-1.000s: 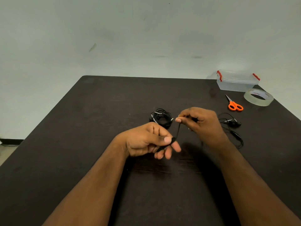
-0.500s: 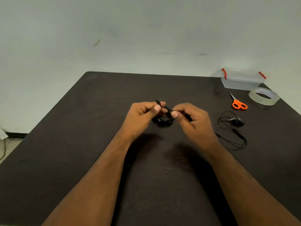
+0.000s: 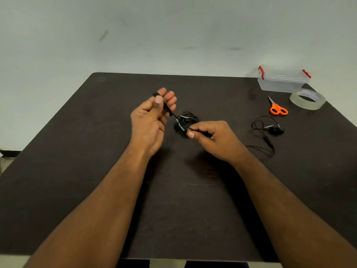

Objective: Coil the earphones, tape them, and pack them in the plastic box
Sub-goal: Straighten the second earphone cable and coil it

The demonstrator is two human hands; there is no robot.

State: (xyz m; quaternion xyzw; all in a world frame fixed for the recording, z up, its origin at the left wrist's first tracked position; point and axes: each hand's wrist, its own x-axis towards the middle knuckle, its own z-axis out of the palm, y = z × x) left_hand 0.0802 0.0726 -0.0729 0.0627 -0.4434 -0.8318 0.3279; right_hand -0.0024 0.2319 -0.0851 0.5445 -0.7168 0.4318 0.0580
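Two hands worked one black cable above the dark table [image 3: 96, 151]: the left hand [image 3: 152, 120] pinched its end under the thumb, fingers otherwise loosely spread, while the right hand [image 3: 214, 138] pinched it at four o'clock. Between them lay a coiled earphone bundle [image 3: 186, 121]; loose earphones [image 3: 268, 134] sat at three o'clock, the plastic box [image 3: 283, 80] at two.

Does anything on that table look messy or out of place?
Only one thing: a second pair of black earphones sprawls uncoiled to the right of the right hand. The plastic box, scissors and tape roll sit tidily.
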